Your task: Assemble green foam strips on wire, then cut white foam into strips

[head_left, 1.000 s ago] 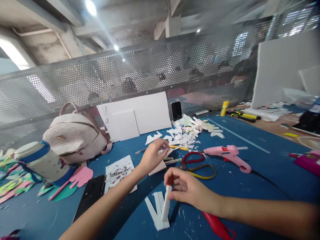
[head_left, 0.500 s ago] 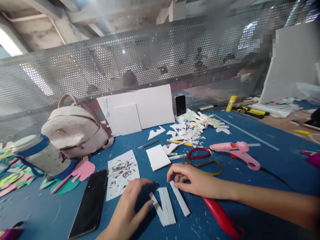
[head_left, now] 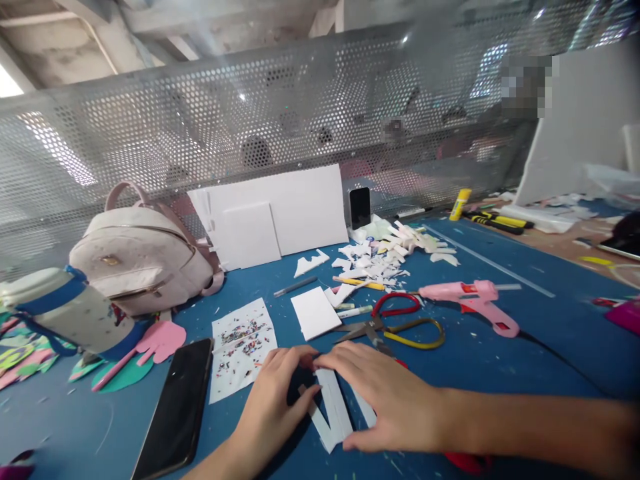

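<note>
Several white foam board strips (head_left: 334,403) lie on the blue table, some meeting at the near end in a V shape. My left hand (head_left: 273,403) curls around their far left end, its thumb on the narrow slanted strip and its fingertips at the top. My right hand (head_left: 385,393) spans the same strips from the right, fingers at the far end and thumb at the near end. Under the right palm, a separate white strip (head_left: 366,408) is partly covered. Beyond that hand lie scissors (head_left: 373,327) with one red and one yellow-green handle loop.
A black phone (head_left: 175,407) and a paper with colourful scraps (head_left: 243,377) lie left. Farther back are a backpack (head_left: 140,257), a bottle (head_left: 70,313), white boards (head_left: 310,213) and offcuts (head_left: 373,263). A pink glue gun (head_left: 473,300) sits right, its cord trailing. Something red (head_left: 467,462) shows beneath my right forearm.
My right hand has moved nearer and left, from the separate strip's far end onto the joined strips. My left hand has shifted slightly right against them. More of the scissors shows.
</note>
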Motion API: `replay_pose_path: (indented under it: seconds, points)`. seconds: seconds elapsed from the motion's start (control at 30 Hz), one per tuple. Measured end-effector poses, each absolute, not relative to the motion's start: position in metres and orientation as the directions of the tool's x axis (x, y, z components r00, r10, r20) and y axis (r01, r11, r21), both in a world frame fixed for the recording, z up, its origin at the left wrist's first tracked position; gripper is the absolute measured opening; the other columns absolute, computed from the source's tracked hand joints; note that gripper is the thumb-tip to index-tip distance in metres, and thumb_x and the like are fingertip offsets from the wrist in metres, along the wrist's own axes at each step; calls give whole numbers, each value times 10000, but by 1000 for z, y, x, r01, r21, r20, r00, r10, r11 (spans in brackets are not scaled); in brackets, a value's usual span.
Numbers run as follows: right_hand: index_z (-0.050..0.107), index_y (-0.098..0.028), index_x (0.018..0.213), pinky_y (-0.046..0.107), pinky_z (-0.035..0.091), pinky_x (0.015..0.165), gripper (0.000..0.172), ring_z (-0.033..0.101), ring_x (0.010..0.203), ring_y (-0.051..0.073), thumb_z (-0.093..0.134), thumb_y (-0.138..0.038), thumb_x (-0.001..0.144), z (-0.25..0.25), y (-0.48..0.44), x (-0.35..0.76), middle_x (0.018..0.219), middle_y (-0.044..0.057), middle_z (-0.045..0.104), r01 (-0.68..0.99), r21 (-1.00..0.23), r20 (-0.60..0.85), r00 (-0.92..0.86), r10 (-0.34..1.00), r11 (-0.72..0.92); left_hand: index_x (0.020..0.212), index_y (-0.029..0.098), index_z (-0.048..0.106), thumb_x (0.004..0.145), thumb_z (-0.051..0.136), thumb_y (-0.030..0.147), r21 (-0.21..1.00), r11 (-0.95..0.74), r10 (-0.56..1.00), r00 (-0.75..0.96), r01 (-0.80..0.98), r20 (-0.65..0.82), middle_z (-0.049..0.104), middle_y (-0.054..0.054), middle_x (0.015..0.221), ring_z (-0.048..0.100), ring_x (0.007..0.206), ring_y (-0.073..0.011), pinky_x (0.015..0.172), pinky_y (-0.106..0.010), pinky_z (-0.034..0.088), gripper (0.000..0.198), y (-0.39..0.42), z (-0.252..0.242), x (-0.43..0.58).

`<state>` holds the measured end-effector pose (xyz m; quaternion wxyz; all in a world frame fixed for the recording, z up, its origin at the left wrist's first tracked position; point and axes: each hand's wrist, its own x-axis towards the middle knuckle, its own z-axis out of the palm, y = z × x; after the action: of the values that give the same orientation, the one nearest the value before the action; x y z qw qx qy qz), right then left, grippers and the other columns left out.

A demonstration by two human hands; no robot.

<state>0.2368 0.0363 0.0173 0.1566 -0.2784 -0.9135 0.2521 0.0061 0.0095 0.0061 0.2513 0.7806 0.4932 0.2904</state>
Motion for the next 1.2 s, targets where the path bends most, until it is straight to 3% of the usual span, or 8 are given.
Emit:
replay_pose_path:
  seconds: [0.1,0.17,0.3,0.63,0.87,1.0,1.1,1.2]
  points:
    - [424,-184,1415,462,398,1062,849,486,1247,308,821,-421,704,21,39,240,1370,120,521,387,-581,180,-797,576,716,1130,229,600,919,600,208,793,-277,949,284,543,137,687,-33,1015,611,980,-224,900,-350,440,212,15,13,7]
    - [392,-201,1433,444,394,1062,885,489,1249,296,842,-401,697,25,40,241,1377,111,522,368,-588,201,-796,571,720,974,200,635,954,563,287,845,-204,958,280,494,68,678,-24,893,612,872,-207,822,-314,443,114,19,19,9]
    - [374,-220,1430,423,386,1066,887,499,1241,278,856,-350,698,32,40,242,1376,104,531,345,-592,235,-790,566,729,762,178,601,970,534,383,879,-159,956,293,449,23,603,-6,738,557,760,-185,736,-281,404,300,23,25,12]
    - [360,-239,1421,393,399,1061,816,509,1253,261,802,-326,740,35,36,247,1338,105,536,205,-639,367,-765,529,741,731,162,575,968,557,454,988,-130,938,334,79,97,542,-9,734,490,726,-160,697,-258,364,377,14,29,19]
    - [294,-278,1429,315,413,1030,904,540,1205,217,844,-314,712,32,32,250,1301,84,534,33,-567,571,-704,423,823,705,170,536,933,629,417,958,81,954,301,-274,5,498,-1,724,444,717,-150,708,-261,364,348,-4,38,38]
    - [259,-260,1451,313,395,1060,917,537,1215,213,833,-302,737,33,32,250,1287,89,554,-29,-502,632,-695,344,864,692,165,551,940,615,442,986,-86,935,331,-143,130,515,-10,711,464,705,-152,686,-256,364,377,-4,40,38]
    - [289,-247,1435,319,407,1046,897,548,1196,222,841,-333,734,34,31,250,1269,97,558,-12,-509,636,-679,367,861,694,174,542,975,549,436,964,-267,932,252,-2,259,515,-7,699,475,680,-150,655,-250,363,384,7,40,29]
    - [328,-243,1406,325,422,1027,858,556,1178,228,843,-372,733,32,31,250,1254,101,556,11,-529,626,-670,399,848,713,180,527,1005,468,378,928,-313,941,197,200,275,499,2,694,479,664,-148,640,-249,373,358,26,41,18]
